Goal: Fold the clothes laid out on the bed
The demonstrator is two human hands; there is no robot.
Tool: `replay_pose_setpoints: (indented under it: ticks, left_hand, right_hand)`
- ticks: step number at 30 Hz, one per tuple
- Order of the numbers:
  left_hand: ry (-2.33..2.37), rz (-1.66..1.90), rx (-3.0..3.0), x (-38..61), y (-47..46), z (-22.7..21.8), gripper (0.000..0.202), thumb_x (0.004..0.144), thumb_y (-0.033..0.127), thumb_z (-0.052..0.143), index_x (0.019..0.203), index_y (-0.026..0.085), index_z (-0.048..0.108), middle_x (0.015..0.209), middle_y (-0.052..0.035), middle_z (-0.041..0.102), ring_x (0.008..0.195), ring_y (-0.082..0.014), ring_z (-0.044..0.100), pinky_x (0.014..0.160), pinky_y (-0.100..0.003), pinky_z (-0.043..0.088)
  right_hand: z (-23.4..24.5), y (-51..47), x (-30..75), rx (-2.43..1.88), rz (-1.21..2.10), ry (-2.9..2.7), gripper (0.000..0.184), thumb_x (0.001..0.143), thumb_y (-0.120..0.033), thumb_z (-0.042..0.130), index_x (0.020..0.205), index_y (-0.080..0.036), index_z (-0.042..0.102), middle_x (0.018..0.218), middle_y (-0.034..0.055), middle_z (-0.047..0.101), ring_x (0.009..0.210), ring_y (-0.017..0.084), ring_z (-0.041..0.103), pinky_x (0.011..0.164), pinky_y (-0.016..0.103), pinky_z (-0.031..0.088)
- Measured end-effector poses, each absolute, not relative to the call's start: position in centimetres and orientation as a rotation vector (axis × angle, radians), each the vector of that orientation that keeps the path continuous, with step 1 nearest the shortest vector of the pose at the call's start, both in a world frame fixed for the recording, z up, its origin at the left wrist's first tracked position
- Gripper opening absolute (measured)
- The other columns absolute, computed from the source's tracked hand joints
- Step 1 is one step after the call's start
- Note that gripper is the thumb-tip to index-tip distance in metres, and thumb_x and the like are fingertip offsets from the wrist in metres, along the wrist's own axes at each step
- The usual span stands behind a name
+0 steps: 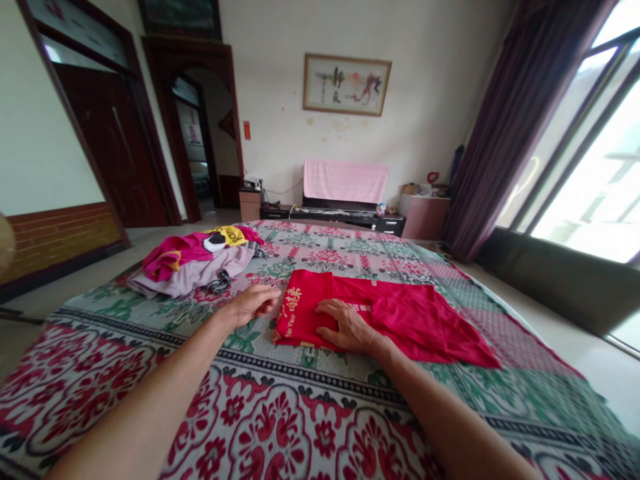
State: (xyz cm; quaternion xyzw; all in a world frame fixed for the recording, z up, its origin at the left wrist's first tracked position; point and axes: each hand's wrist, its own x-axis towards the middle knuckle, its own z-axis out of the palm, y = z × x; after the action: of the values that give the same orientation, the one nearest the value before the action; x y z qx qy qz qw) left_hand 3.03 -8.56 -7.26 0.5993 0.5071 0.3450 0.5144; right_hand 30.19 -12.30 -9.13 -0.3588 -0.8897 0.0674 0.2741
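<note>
A red garment (415,313) with gold and white lettering lies on the patterned cloth, its left part folded over into a flat panel and its right part spread out with wrinkles. My right hand (345,325) rests on the folded part, palm down, with thumb and fingers apart. Just left of the garment's left edge is my left hand (254,303), its fingers curled in loosely and nothing visible in them. Whether its fingertips touch the fabric I cannot tell.
A patterned cloth (280,427) in red, green and white covers the surface beneath. To the left lies a heap of clothes (200,260) in pink, lilac and yellow. Beyond the far edge stands a low black cabinet (330,217) with a pink cloth (345,180) above it.
</note>
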Motion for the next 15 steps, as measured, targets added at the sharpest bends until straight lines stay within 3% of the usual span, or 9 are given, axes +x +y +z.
replay_pose_setpoints:
  ticks: [4, 9, 15]
  left_hand:
    - [0.963, 0.829, 1.193, 2.5, -8.6, -7.6, 0.032, 0.066, 0.039, 0.072, 0.069, 0.015, 0.051, 0.063, 0.003, 0.054, 0.05, -0.0049, 0.047, 0.047, -0.017, 0.034]
    - [1.077, 0.818, 1.237, 3.2, -8.8, -7.4, 0.028, 0.062, 0.029, 0.074, 0.069, 0.014, 0.052, 0.056, 0.005, 0.051, 0.048, -0.0044, 0.046, 0.045, -0.016, 0.033]
    - [1.228, 0.769, 1.258, 3.5, -8.7, -6.8, 0.025, 0.061, 0.024, 0.071, 0.079, 0.013, 0.058, 0.057, 0.0048, 0.055, 0.046, -0.0056, 0.048, 0.043, -0.017, 0.032]
  right_hand:
    - [-9.1, -12.4, 30.1, -0.971, 0.198, -2.389, 0.036, 0.081, -0.034, 0.063, 0.114, -0.02, 0.061, 0.122, 0.0108, 0.062, 0.113, 0.024, 0.057, 0.099, 0.043, 0.045]
    - [-8.9, -12.4, 30.2, -0.943, 0.199, -2.373, 0.035, 0.08, -0.033, 0.065, 0.112, -0.021, 0.063, 0.12, 0.0105, 0.063, 0.111, 0.023, 0.058, 0.098, 0.041, 0.045]
    - [-6.9, -9.0, 28.9, -1.101, 0.236, -2.379, 0.017, 0.082, -0.025, 0.058, 0.092, -0.02, 0.071, 0.093, 0.0056, 0.073, 0.085, 0.019, 0.067, 0.078, 0.03, 0.051]
